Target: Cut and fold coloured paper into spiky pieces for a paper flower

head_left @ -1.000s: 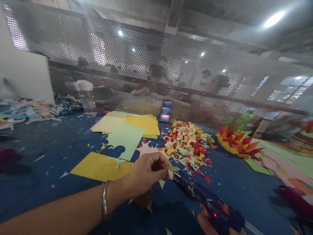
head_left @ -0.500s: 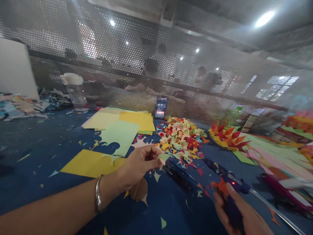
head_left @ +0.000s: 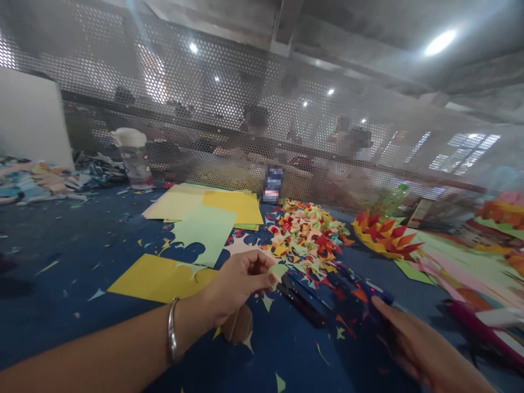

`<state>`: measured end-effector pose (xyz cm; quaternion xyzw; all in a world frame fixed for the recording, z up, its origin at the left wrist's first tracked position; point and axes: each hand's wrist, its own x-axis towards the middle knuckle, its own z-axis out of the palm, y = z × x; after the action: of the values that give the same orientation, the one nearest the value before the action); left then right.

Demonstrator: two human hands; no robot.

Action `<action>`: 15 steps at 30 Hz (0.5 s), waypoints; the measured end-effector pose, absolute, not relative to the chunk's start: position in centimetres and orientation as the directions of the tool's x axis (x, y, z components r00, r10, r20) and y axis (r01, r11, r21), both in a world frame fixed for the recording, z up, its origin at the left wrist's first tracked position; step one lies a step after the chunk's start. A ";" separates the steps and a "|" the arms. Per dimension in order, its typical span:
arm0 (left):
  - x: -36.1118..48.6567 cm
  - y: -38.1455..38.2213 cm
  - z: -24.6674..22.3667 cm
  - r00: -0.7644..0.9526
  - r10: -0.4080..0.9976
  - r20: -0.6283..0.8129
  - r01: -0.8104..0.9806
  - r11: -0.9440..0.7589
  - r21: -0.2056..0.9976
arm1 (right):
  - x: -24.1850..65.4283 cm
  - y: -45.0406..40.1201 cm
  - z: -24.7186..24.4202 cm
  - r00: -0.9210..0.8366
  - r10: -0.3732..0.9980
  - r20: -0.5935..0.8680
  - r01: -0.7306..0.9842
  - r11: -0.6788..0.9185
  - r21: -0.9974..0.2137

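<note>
My left hand (head_left: 245,281), with a silver bangle at the wrist, pinches a small pale green paper piece (head_left: 279,271) above the blue table. Dark scissors (head_left: 303,305) lie just right of it, and a round brown disc (head_left: 238,325) sits below it. At the right my right hand (head_left: 413,338) is smeared by motion, its fingers around the blurred dark blue glue gun (head_left: 376,297). A small orange paper piece (head_left: 360,295) shows by the gun's tip. Beyond the hands is a heap of small coloured paper pieces (head_left: 311,232).
Yellow paper (head_left: 155,278) and stacked sheets (head_left: 176,202) lie left of centre. A phone (head_left: 273,184) stands against the mesh screen. A lidded cup (head_left: 137,161) is back left; an orange paper flower (head_left: 385,234) and a magenta tool (head_left: 483,333) are right.
My right hand has shifted and turned with the blue glue gun, whose metallic-looking rod no longer shows. My left hand keeps its paper piece. The whole view has moved slightly.
</note>
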<state>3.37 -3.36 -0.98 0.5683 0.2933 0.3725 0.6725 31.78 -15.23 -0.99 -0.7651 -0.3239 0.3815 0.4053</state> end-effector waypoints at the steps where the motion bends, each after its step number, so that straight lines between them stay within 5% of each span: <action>1: 3.4 -3.3 -1.1 0.550 0.835 0.033 -0.161 0.067 0.985 | 32.2 -15.3 -0.9 0.473 0.858 -0.199 0.370 -0.398 -0.839; 5: 3.6 -3.2 -1.4 0.551 0.833 0.047 -0.150 0.043 0.988 | 30.8 -15.4 0.3 0.296 0.918 0.263 0.853 -0.130 -0.505; 15: 3.7 -3.5 -1.6 0.532 0.840 0.110 -0.032 -0.109 0.993 | 20.2 -9.9 2.1 -0.187 0.921 0.343 0.890 0.307 -0.339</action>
<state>3.69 -3.46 -1.59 0.6466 0.3123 0.3697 0.5897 20.22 -9.93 2.08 -0.5879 -0.7698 0.0316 0.2466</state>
